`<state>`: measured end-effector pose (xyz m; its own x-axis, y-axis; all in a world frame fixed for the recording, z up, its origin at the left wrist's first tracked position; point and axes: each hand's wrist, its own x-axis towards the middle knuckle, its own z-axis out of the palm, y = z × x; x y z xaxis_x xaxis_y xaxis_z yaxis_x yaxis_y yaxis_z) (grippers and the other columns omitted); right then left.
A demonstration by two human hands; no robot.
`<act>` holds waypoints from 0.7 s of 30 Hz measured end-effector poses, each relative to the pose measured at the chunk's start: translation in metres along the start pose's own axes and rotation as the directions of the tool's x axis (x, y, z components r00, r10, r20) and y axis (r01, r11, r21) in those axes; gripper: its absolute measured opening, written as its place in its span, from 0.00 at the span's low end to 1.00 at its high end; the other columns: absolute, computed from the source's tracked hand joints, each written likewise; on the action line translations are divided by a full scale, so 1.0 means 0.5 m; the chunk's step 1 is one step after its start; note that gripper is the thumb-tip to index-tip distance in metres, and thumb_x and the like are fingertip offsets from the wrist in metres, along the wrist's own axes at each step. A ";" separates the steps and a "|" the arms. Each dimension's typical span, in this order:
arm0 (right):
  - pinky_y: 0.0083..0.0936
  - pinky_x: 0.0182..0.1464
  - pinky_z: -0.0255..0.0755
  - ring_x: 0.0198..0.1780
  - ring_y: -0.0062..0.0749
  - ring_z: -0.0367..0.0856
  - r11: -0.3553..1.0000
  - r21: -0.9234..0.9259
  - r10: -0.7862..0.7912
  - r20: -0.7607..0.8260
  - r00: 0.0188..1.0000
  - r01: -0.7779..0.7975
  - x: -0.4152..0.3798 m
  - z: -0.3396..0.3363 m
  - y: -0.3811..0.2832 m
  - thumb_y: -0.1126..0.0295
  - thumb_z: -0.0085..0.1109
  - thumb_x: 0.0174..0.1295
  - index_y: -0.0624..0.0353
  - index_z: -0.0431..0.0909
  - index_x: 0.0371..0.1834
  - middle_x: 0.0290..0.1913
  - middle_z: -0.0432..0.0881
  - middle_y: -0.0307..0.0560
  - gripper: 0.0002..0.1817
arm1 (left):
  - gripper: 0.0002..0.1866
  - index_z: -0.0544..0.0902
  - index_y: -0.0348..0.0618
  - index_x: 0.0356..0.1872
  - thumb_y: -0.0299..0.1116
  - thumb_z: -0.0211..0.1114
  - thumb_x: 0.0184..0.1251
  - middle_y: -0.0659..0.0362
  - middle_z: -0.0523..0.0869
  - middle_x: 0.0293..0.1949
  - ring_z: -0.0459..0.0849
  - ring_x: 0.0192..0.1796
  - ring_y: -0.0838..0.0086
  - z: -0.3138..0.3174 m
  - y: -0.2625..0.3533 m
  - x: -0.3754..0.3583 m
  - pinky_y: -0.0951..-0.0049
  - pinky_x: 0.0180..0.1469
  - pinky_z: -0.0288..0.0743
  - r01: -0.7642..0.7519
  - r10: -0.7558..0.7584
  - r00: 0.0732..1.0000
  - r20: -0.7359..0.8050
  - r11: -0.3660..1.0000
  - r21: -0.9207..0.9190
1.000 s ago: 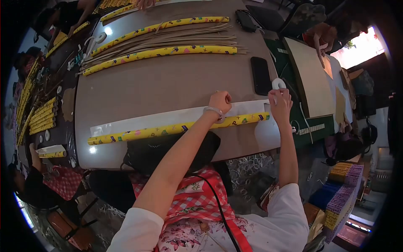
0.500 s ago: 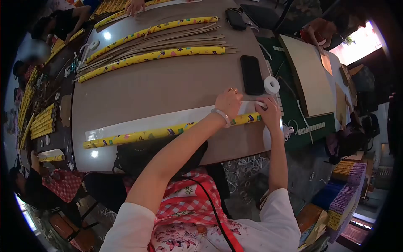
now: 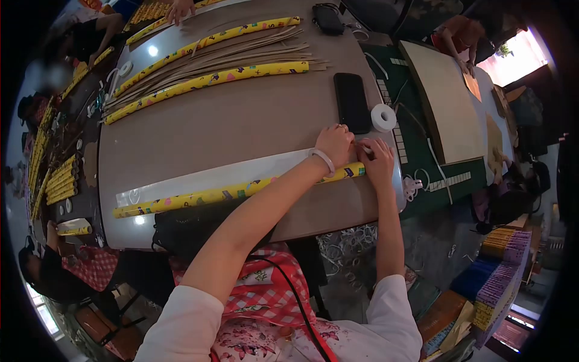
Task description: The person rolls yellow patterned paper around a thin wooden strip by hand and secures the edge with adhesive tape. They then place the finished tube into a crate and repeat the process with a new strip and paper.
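Note:
A long yellow patterned paper roll (image 3: 196, 198) lies across the near side of the table, with a flat white strip of paper (image 3: 211, 181) along its far edge. My left hand (image 3: 336, 145), bracelet on the wrist, is closed beside the roll's right end, fingers bent. Touching or nearly touching it, my right hand (image 3: 377, 158) has its fingers curled at that same end. Whatever sits between the fingertips is too small and hidden to make out. Just beyond my hands are a black phone (image 3: 351, 102) and a white tape roll (image 3: 383, 117).
Two more yellow rolls (image 3: 229, 76) and thin brown strips (image 3: 253, 53) lie farther back on the table (image 3: 211, 127). A black pouch (image 3: 327, 19) is at the far edge. To the right, a pale board (image 3: 443, 108) rests on a green mat (image 3: 416, 199). Other people work around.
My right hand has moved left along the roll's end, closer to my left hand. The fingertips now meet or nearly meet. The whole view has shifted slightly.

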<state>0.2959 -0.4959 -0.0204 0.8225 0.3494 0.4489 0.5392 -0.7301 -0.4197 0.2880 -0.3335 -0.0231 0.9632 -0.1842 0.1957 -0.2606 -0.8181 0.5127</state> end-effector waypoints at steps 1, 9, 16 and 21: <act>0.31 0.41 0.64 0.39 0.34 0.78 0.999 0.025 -0.025 -0.015 1.000 0.025 0.000 -0.002 0.002 0.69 0.65 0.51 0.51 0.79 0.34 0.34 0.79 0.37 0.08 | 0.06 0.83 0.46 0.30 0.35 0.61 0.59 0.57 0.81 0.36 0.79 0.46 0.62 -0.001 -0.001 0.001 0.61 0.50 0.72 -0.019 0.019 1.000 -0.001 1.000 0.002; 0.27 0.39 0.62 0.38 0.31 0.79 0.999 0.022 -0.027 -0.018 0.999 0.027 0.001 -0.005 0.000 0.69 0.65 0.50 0.51 0.79 0.33 0.34 0.80 0.35 0.07 | 0.07 0.82 0.47 0.31 0.36 0.59 0.61 0.59 0.81 0.36 0.80 0.45 0.65 -0.015 -0.002 0.001 0.62 0.49 0.71 -0.078 0.076 0.996 0.036 0.996 0.042; 0.26 0.39 0.61 0.36 0.29 0.78 0.999 0.015 -0.036 -0.040 0.999 0.037 0.002 -0.010 -0.004 0.70 0.65 0.49 0.51 0.79 0.31 0.34 0.80 0.34 0.06 | 0.07 0.82 0.48 0.32 0.36 0.59 0.62 0.60 0.81 0.37 0.80 0.45 0.66 -0.017 -0.005 0.005 0.63 0.48 0.71 -0.121 0.119 0.993 0.027 0.989 0.085; 0.27 0.38 0.60 0.35 0.30 0.79 0.999 0.051 -0.009 -0.051 0.999 0.012 0.000 -0.007 -0.007 0.69 0.65 0.49 0.51 0.80 0.31 0.33 0.80 0.34 0.06 | 0.07 0.82 0.48 0.33 0.36 0.58 0.61 0.60 0.82 0.37 0.80 0.46 0.66 -0.021 -0.003 0.006 0.63 0.49 0.70 -0.100 0.098 0.994 0.047 0.994 0.041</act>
<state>0.2935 -0.4954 -0.0160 0.8071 0.3261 0.4922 0.5575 -0.6953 -0.4536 0.2907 -0.3272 -0.0143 0.9352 -0.2888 0.2050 -0.3524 -0.8175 0.4556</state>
